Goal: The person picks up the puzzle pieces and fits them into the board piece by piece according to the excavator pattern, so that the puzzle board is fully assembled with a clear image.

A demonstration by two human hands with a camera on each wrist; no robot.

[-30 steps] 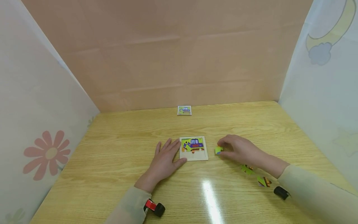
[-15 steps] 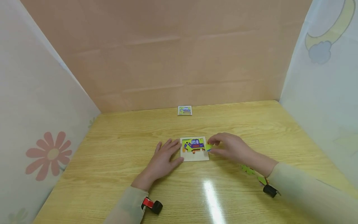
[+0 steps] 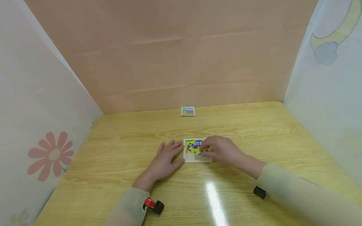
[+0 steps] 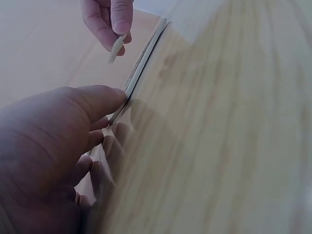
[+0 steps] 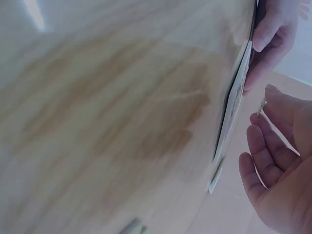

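Note:
A square jigsaw board [image 3: 190,159] with a digger picture lies on the table, its bottom strip showing bare board. My left hand [image 3: 162,166] rests flat beside it, fingers spread, thumb and fingertips touching its left edge. In the left wrist view the left thumb [image 4: 100,101] meets the board's edge [image 4: 146,57]. My right hand [image 3: 223,151] pinches a small green puzzle piece [image 3: 198,152] between thumb and fingers over the board. Both wrist views show that piece [image 4: 117,48] held clear of the surface. The right fingers cover the board's right part.
A small card [image 3: 188,111] with the same digger picture lies at the back of the table. In the right wrist view, a loose piece [image 5: 215,179] lies near the board and another [image 5: 132,227] sits at the bottom edge. Printed walls enclose the table's sides.
My right hand has carried the green piece leftward from the table beside the board to over the board. The left hand has stayed at the board's left edge.

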